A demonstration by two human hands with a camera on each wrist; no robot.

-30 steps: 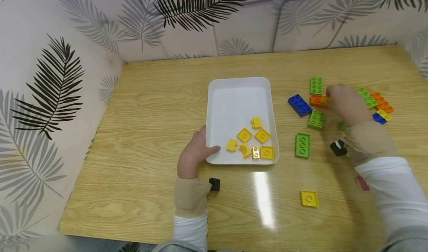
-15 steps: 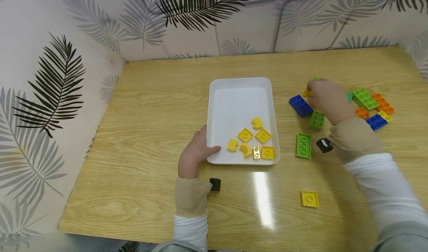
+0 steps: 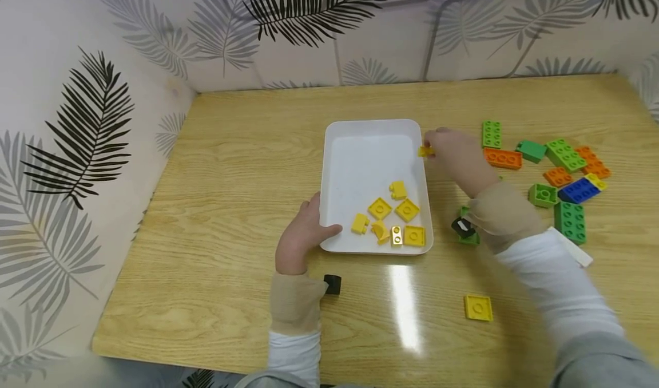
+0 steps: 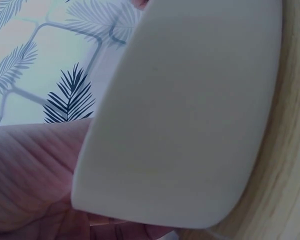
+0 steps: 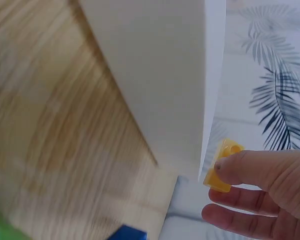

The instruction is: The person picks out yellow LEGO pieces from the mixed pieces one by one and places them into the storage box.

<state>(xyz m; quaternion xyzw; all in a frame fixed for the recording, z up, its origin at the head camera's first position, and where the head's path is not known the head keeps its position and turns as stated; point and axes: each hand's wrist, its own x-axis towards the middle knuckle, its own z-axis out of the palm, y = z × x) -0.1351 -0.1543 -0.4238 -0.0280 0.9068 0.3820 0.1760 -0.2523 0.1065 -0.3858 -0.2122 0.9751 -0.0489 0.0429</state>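
My left hand (image 3: 301, 236) grips the white tray (image 3: 370, 153) at its lower left side, the thumb lying over the rim. In the left wrist view, the tray's outer wall (image 4: 180, 115) stands close in front of that hand (image 4: 35, 175). Several yellow bricks (image 3: 407, 210) lie in the lower part of the tray. Between thumb and fingers my right hand (image 3: 460, 159) pinches a small yellow toy brick (image 3: 425, 151) at the tray's upper right rim. The right wrist view shows the brick (image 5: 222, 167) beside the tray's top edge, its studs partly covered by the thumb.
Loose bricks are scattered on the right: an orange one (image 3: 503, 158), a lime one (image 3: 491, 134), a blue one (image 3: 579, 190) and a dark green one (image 3: 570, 222). A white flat piece (image 3: 574, 248) lies by the sleeve. Nearer the front is a yellow square brick (image 3: 478, 308).
My right hand has carried the yellow brick leftward from the brick pile to the tray's right rim. The left hand and the tray have stayed in place.
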